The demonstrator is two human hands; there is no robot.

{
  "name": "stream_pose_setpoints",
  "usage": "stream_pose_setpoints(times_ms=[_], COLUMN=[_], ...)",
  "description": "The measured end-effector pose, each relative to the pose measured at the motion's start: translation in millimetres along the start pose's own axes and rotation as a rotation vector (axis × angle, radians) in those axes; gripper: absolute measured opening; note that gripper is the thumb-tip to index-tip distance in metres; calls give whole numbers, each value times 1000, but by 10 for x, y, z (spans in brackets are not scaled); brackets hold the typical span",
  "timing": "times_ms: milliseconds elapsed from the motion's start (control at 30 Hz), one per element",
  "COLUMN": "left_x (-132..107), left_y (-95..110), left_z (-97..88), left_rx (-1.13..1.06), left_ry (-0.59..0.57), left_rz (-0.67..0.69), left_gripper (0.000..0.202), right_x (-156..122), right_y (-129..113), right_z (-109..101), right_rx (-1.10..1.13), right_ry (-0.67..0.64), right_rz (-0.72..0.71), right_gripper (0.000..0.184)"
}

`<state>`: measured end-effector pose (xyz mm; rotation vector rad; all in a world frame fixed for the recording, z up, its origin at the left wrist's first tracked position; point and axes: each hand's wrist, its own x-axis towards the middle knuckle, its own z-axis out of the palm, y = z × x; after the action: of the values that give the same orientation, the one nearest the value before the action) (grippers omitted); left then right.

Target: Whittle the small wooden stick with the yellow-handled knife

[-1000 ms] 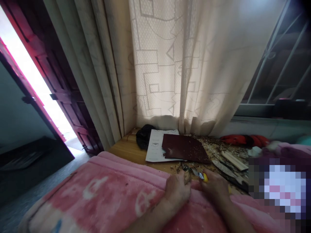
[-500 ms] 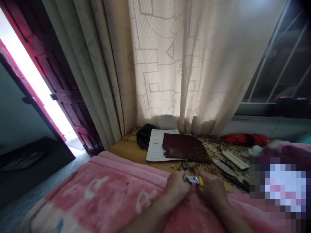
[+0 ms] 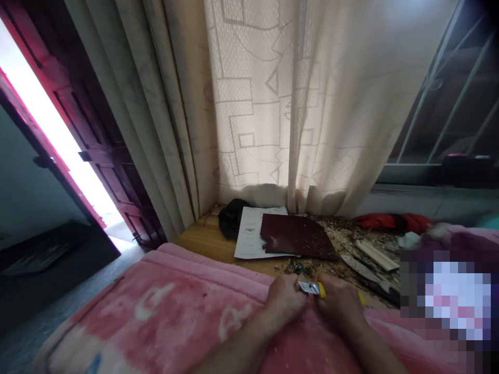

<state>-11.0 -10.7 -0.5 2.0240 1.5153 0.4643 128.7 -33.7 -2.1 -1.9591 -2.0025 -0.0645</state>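
My right hand (image 3: 338, 304) is shut on a yellow-handled utility knife (image 3: 321, 290), whose metal blade end reaches the fingers of my left hand (image 3: 286, 301). The left hand's curled fingers appear to hold a small piece of wood, mostly hidden from view. Both hands rest over a pink fleece blanket (image 3: 175, 306). Beyond them, wood shavings (image 3: 339, 234) litter a wooden surface (image 3: 206, 242), along with a sheet of dark red sandpaper (image 3: 298, 236) and a carved wooden strip (image 3: 358, 268).
A printed white paper (image 3: 253, 234), a black bag (image 3: 232, 218), a pale wooden strip (image 3: 376, 255) and a red cloth (image 3: 390, 222) lie on the surface. A long curtain (image 3: 253, 114) hangs behind it. An open dark red door (image 3: 97, 150) stands at left.
My hands have drawn closer together around the knife's blade end. The small wood piece seen earlier in my left fingers is now mostly hidden. The view has shifted slightly.
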Motion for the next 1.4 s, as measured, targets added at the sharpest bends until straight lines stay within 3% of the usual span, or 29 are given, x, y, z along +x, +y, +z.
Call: stream_pose_setpoints(times_ms=[533,833,1000,1167,1400], left_x=[58,52,45,65,59], left_y=[-40,-18,-103,-122,-84], left_z=[28,0,75,105,88], left_rx=[-33,-46,-57,-49,8], left_ry=[-50,-64,-75,-37,-38], left_rz=[11,8,23,17,-32], left_gripper=[18,13,12,23,23], right_x=[25,42,77,89,53], right_y=[28,42,120,86,88], right_z=[44,21,-91,-109,-81], right_rx=[-61,-60,-81,-39,-53], right_ry=[4,-61,-53,-64,-39], right_rz=[46,85,262,240,146], right_gripper=[8,11,20,21,16])
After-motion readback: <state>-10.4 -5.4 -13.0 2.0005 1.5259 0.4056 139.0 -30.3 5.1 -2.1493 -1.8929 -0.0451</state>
